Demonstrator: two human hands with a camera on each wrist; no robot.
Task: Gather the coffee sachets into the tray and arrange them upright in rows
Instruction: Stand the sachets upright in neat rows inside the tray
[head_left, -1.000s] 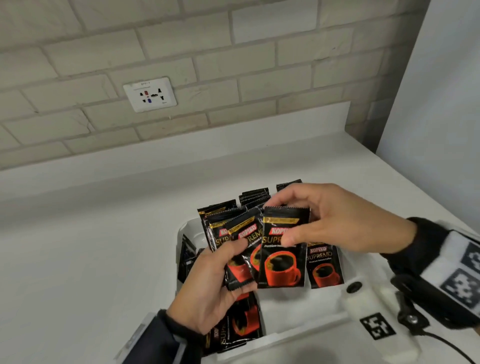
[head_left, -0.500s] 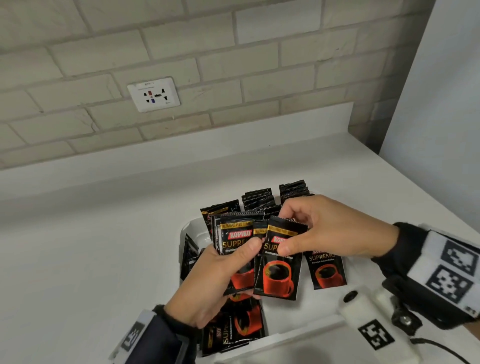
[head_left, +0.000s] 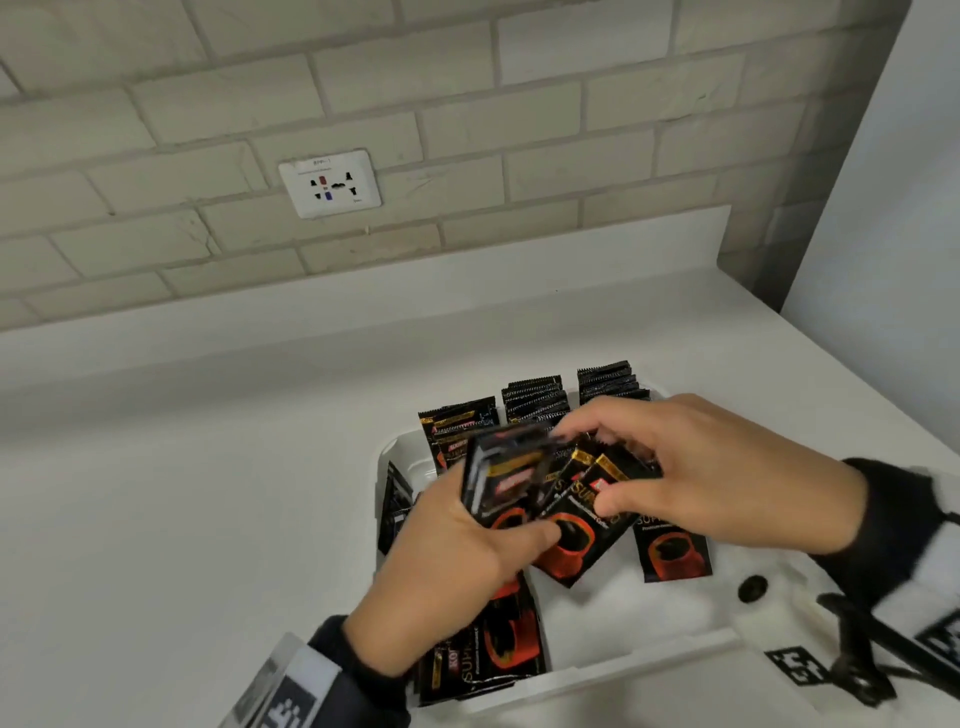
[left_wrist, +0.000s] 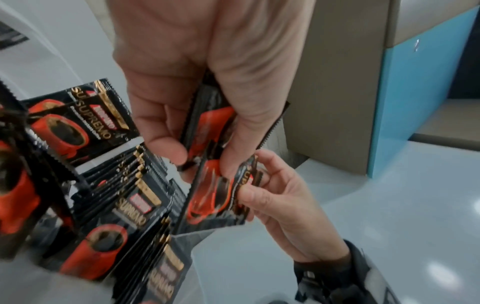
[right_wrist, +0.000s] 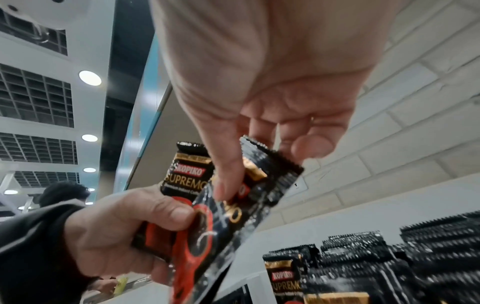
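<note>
Black coffee sachets with a red cup print fill a white tray (head_left: 387, 453) on the counter. My left hand (head_left: 514, 519) grips a fanned bunch of sachets (head_left: 506, 475) above the tray's middle, thumb on their front. My right hand (head_left: 592, 467) pinches the tilted front sachet (head_left: 582, 540) of that bunch between thumb and fingers; the right wrist view shows this pinched sachet (right_wrist: 249, 197). Upright rows of sachets (head_left: 535, 400) stand along the tray's far side. One sachet (head_left: 675, 551) lies flat at the right. More sachets (head_left: 493, 644) lie at the near left.
The tray sits on a white counter (head_left: 182, 519) against a brick wall with a socket plate (head_left: 330, 183). A white panel (head_left: 893, 249) closes the right side. A white block with a black button (head_left: 752, 588) lies at the tray's near right. A person (right_wrist: 64, 193) is far behind.
The left hand's bunch has shifted and now blurs with motion. The right hand's sachet has tilted and slid in against the bunch. Both hands have come closer together.
</note>
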